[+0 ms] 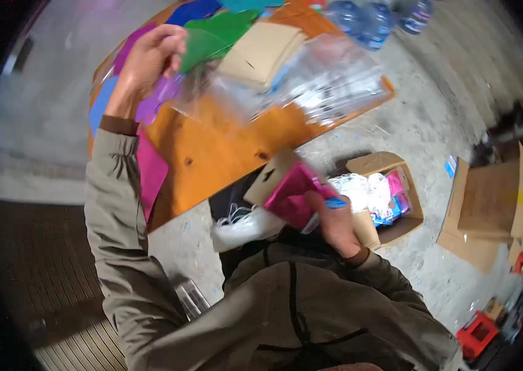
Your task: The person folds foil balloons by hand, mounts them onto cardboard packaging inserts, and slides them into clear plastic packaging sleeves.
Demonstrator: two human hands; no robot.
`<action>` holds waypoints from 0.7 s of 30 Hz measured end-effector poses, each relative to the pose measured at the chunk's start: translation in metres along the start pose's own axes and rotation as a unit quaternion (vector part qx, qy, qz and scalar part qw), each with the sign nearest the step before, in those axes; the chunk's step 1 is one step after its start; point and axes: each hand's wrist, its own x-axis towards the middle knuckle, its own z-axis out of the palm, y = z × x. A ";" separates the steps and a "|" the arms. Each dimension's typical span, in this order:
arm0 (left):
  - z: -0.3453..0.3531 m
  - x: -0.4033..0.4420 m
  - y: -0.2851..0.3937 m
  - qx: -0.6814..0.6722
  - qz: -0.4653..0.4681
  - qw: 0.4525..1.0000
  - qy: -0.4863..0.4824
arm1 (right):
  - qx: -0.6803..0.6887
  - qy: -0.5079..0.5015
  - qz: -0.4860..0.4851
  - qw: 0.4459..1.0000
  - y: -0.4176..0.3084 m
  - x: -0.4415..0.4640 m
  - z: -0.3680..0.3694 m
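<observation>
My left hand (153, 55) is raised over the far left of the orange wooden table (212, 154), fingers curled on a thin clear plastic bag (202, 93) that is blurred and hard to outline. Close to my body, my right hand (335, 222) grips a bright pink folded piece (295, 195) with a tan cardboard header (270, 176) that has a dark slot. A small blue label shows by my right thumb. Beyond my left hand lie green sheets (224, 37), a stack of tan cardboard pieces (261, 52) and a pile of clear plastic bags (335, 80).
To the right on the concrete floor stands an open cardboard box (413, 210) with white material and pink and blue packets. A white bundle with strings (246, 229) lies by my lap. Large water bottles (375, 25), another carton (487, 198) and a red crate (477, 334) are farther out.
</observation>
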 end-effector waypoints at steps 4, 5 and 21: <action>-0.013 -0.059 -0.060 0.091 0.011 0.993 -0.068 | 0.101 0.048 0.018 0.994 0.011 0.002 -0.017; -0.015 -0.066 -0.084 0.152 0.065 0.985 -0.056 | 0.115 0.059 -0.002 0.992 0.004 0.002 -0.014; 0.088 -0.212 -0.059 0.479 0.123 0.868 0.053 | 0.093 0.104 -0.058 0.988 -0.011 0.002 0.004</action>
